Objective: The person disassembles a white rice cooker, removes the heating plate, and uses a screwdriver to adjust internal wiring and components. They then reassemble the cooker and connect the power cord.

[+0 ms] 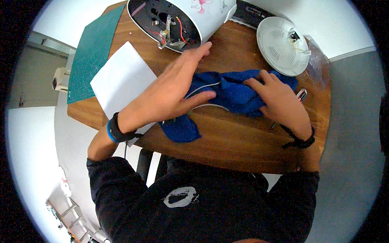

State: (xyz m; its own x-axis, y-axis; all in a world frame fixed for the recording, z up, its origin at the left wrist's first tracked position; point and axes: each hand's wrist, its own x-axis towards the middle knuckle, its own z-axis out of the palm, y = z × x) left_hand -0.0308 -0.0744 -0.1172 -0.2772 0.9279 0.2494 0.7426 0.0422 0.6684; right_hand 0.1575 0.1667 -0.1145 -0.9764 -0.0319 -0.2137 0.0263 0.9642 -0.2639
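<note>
A crumpled blue cloth (239, 91) lies on the wooden table in front of me, one corner of it hanging toward the near left. My left hand (178, 83) is open above its left end, the fingers stretched toward the far side and the thumb apart. A thin white cord (210, 105) curves over the cloth beside that thumb. On the right end of the cloth, my right hand (279, 97) has its fingers bent into the fabric and grips it. Part of the cloth is hidden under both hands.
Beyond my left hand, a white flower-printed appliance housing (210, 20) lies on its side, red wires showing inside. A round white vented cover (279, 46) is at the far right, near a clear plastic bag (318, 65). White paper (123, 77) and a green cutting mat (95, 52) lie left.
</note>
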